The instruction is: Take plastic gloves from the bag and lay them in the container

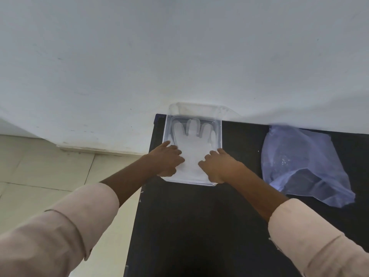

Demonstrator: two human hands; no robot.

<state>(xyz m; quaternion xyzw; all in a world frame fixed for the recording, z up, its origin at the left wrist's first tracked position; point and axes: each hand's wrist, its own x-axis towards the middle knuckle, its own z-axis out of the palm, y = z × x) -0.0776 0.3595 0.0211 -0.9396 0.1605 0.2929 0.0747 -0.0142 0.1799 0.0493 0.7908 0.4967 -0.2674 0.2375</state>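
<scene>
A clear rectangular container (219,134) stands on the black table against the white wall. Pale plastic gloves (192,140) lie flat inside it, fingers pointing toward the wall. My left hand (167,159) rests on the gloves' left lower side, fingers spread and pressing down. My right hand (216,166) presses the right lower side in the same way. Both hands cover the cuff end. A crumpled bluish translucent bag (303,164) lies on the table to the right of the container, apart from both hands.
The black table (199,226) ends at a left edge just beside the container, with tiled floor (50,176) below. The white wall (179,56) rises directly behind the container and bag.
</scene>
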